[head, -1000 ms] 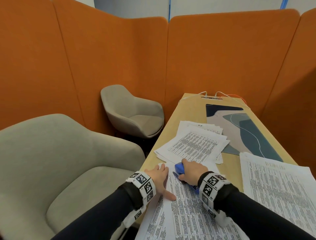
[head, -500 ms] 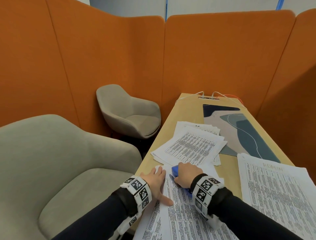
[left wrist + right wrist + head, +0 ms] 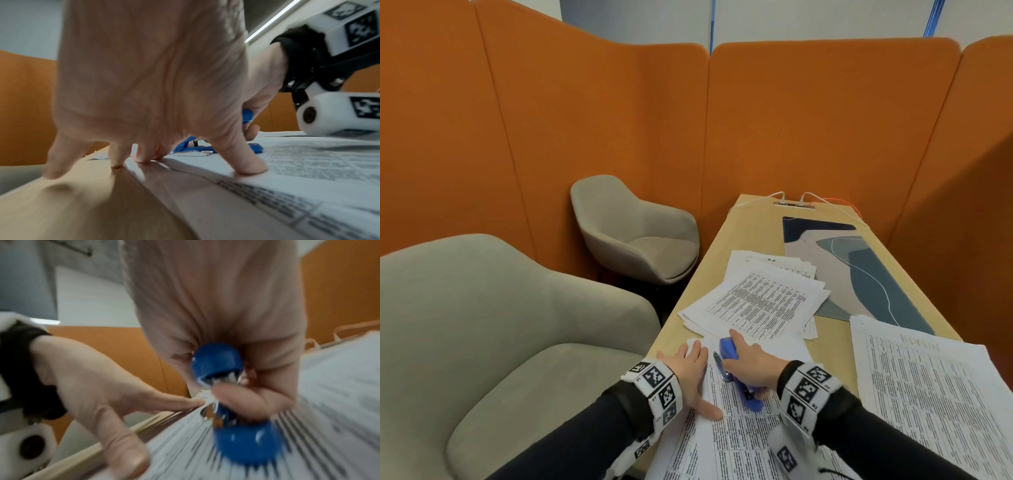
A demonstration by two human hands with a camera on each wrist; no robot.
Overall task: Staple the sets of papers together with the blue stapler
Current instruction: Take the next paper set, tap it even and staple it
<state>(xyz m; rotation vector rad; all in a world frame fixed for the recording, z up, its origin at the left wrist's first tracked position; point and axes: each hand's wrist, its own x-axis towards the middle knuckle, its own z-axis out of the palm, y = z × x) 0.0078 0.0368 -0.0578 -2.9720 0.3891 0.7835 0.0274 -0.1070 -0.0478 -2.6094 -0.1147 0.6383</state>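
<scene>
Stapler: my right hand point(image 3: 751, 363) wraps the blue stapler point(image 3: 729, 353), palm on top, thumb curled underneath; it sits on the top-left corner of the paper set point(image 3: 739, 442) at my 12 o'clock.
Left hand: my left hand point(image 3: 690, 373) lies spread and flat, fingertips point(image 3: 249, 167) pinning the sheets at 11 o'clock.
Handling: I judge the stapler light, hard and smooth, best squeezed near the nose; the paper is thin, limp and apt to slide.
Surface: pale wooden table point(image 3: 750, 226), smooth; a loose stack point(image 3: 760, 301) at 12 o'clock, another point(image 3: 935, 394) at 2.
Room: orange padded partitions point(image 3: 825, 120); grey armchair point(image 3: 482, 325) at 9 o'clock.
</scene>
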